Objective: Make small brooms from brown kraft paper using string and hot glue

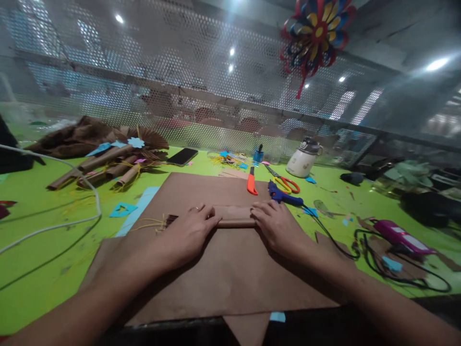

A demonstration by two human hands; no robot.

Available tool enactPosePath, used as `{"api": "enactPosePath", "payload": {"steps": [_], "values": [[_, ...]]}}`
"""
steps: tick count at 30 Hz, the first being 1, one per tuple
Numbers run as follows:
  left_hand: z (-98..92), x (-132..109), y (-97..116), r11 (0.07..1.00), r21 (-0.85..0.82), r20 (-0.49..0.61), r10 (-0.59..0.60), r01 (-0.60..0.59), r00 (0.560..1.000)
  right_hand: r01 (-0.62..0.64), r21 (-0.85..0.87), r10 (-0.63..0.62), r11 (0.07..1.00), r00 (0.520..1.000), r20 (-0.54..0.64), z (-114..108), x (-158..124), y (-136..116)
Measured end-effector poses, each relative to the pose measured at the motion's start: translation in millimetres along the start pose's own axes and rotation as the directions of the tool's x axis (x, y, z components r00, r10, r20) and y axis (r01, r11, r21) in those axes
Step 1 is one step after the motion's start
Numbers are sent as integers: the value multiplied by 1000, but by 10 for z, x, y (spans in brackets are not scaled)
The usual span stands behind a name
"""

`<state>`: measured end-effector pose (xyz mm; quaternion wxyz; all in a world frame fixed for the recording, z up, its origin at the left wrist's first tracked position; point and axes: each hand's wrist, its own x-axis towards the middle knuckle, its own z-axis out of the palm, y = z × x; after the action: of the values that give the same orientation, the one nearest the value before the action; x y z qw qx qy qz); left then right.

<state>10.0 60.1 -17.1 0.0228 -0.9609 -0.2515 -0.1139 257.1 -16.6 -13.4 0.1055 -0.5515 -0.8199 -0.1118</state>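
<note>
A brown paper strip, partly rolled into a narrow tube [236, 223], lies crosswise on a large sheet of brown paper [223, 278]. My left hand [187, 230] grips its left end, fingers curled over the paper. At the other end my right hand [279, 226] holds it the same way, with bent fingertips pressing on the roll. Both thumbs are mostly hidden. Beside my left wrist, a small pleated brown paper piece [172, 220] with yellow string shows in part. An orange-handled cutter [252, 182] and a blue glue gun [283, 194] lie just beyond my right hand.
Yellow- and orange-handled scissors [284, 183], a white jug [303, 158] and a phone [183, 156] lie farther back. Brown paper rolls [108, 163] are piled left, near a white cable [97, 197]. A purple power strip [401, 236] with black cord sits right.
</note>
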Motion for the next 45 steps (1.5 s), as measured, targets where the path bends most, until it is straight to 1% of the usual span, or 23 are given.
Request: {"api": "enactPosePath", "payload": {"steps": [4,7,11,14,16,18,21,23,25,27,30,32,35,37,39,42,45], "values": [[-9,14,-22,1000,-8,-10,4,-4,1000,88,58,-88,994,996,-15,-6,26,-204],[-28,27,-7,1000,-30,-14,2,-2,1000,110,37,-110,993,994,-11,51,38,-276],[-32,51,37,1000,6,-45,-19,20,999,137,8,-137,991,991,-2,74,62,-238],[-9,45,48,995,61,-103,-73,79,992,163,2,-163,987,987,8,81,70,-180],[5,22,36,992,31,-133,-116,121,984,152,26,-152,988,988,2,116,66,-143],[12,-13,11,988,-39,-144,-152,148,978,137,67,-137,988,991,-14,173,60,-110],[29,-59,-41,982,-117,-138,-167,151,976,135,121,-129,983,990,-53,234,58,-74],[50,-76,-79,977,-153,-138,-172,150,975,134,134,-127,982,990,-63,216,61,-69],[74,-82,-110,968,-191,-132,-193,166,972,117,113,-111,987,992,-56,155,68,-79],[86,-78,-125,959,-208,-124,-221,192,967,95,63,-92,993,995,-48,79,80,-100],[61,-57,-111,958,-179,-116,-248,225,962,69,-45,-71,997,997,-44,-6,102,-143],[25,-39,-94,965,-142,-111,-239,222,965,61,-114,-65,992,997,-31,-32,115,-171],[-2,-22,-95,983,-102,-146,-167,153,975,75,-151,-78,986,997,-15,-27,123,-190],[18,-18,-117,990,-100,-189,-122,104,974,88,-134,-93,987,995,-24,3,120,-173],[62,-14,-147,992,-104,-211,-96,75,973,96,-107,-101,990,994,-47,48,115,-131],[127,7,-184,995,-95,-211,-58,39,976,106,-70,-111,992,991,-76,123,121,-54],[151,35,-206,997,-82,-206,-31,15,978,112,-51,-116,992,990,-80,176,156,-11]]}}
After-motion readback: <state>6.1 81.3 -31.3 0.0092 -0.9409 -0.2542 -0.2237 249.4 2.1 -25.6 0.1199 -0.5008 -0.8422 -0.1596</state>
